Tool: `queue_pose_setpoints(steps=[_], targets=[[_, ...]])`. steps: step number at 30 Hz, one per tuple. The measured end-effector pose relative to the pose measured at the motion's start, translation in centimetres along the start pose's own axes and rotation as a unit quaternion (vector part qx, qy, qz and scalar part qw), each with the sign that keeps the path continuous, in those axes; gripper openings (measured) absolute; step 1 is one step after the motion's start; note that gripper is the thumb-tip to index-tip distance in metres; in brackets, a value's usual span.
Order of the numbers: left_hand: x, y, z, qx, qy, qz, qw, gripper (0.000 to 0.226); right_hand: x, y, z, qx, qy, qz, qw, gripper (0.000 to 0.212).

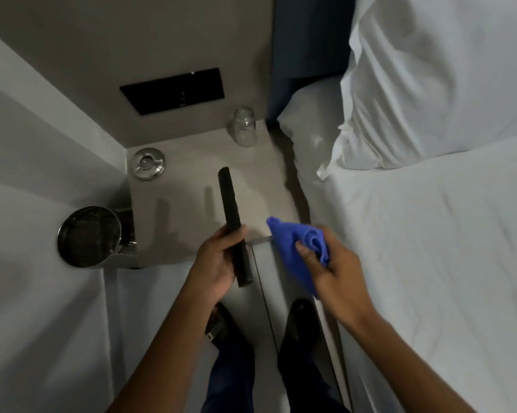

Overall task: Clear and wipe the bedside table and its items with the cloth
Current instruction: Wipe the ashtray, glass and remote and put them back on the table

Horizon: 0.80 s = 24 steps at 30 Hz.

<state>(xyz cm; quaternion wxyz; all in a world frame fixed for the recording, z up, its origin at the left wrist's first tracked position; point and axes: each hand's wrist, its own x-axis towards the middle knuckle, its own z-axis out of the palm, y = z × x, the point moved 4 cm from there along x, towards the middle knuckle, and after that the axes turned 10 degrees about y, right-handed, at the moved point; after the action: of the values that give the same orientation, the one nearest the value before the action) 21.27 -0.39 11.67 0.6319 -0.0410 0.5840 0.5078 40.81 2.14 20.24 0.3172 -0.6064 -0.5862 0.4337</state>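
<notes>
1. Nearest you, your shoes (pixel 299 320) stand on the floor in the narrow gap between the wall and the bed (pixel 445 248).
2. Your left hand (pixel 218 263) has its grip clamped round the lower part of a long black remote (pixel 231 216), held in the air above the front edge of the bench (pixel 191 222), its far end pointing towards the wall.
3. Your right hand (pixel 331 263) has its grip closed on the bunched blue cloth (pixel 296 248), just beside the remote but not touching it; a corner of the cloth pokes towards the remote.
4. By my reading, the step in hand is wiping a lifted item: bring the cloth across to the remote and run it along the body, turning the remote in your left hand to reach every side. Then set it off the bench, probably on the bed, so the top can be wiped.
5. A little farther, the middle of the bench is bare, so it looks part cleared.
6. To the left, a shiny metal bin (pixel 90 236) stands just beside the bench, below its level.
7. At the far left corner of the bench sits a round metal dish (pixel 148 163), perhaps an ashtray.
8. At the far right corner stands a clear glass jar (pixel 243 126), near the pillow (pixel 430 84); both still need lifting, and the jar could tip.
9. On the wall behind is a dark control panel (pixel 173 90).
</notes>
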Motion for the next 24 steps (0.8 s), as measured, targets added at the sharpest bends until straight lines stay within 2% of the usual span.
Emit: queue_pose_setpoints(steps=[3,5,9,12,14,18,24], targets=[[-0.8,0.3,-1.6,0.128,0.023,0.031,0.991,0.066,2.2,-1.3,0.3,-0.005,0.042,-0.016,0.999,0.023],[-1.4,0.4,-1.9,0.157,-0.006,0.046,0.986,0.076,3.6,-2.6,1.0,-0.010,0.053,-0.044,0.998,0.027],[-3.4,0.4,-1.6,0.192,-0.095,0.076,0.974,0.049,5.8,-6.0,3.8,-0.042,0.045,-0.122,0.991,0.045],[-4.3,0.1,-1.4,0.097,-0.114,0.041,0.988,0.036,5.5,-6.9,7.3,-0.112,-0.008,-0.175,0.978,0.055],[-4.2,0.3,-1.9,0.015,-0.112,0.011,0.994,0.037,4.0,-6.6,9.8,-0.127,-0.063,-0.156,0.977,0.057],[-3.2,1.5,-3.7,-0.107,-0.055,-0.033,0.992,0.036,0.2,-6.0,13.3,-0.062,-0.114,-0.099,0.987,0.054],[-1.1,3.6,-7.5,-0.169,0.018,-0.098,0.981,0.049,-3.8,-5.7,16.9,-0.030,-0.134,-0.032,0.990,0.053]])
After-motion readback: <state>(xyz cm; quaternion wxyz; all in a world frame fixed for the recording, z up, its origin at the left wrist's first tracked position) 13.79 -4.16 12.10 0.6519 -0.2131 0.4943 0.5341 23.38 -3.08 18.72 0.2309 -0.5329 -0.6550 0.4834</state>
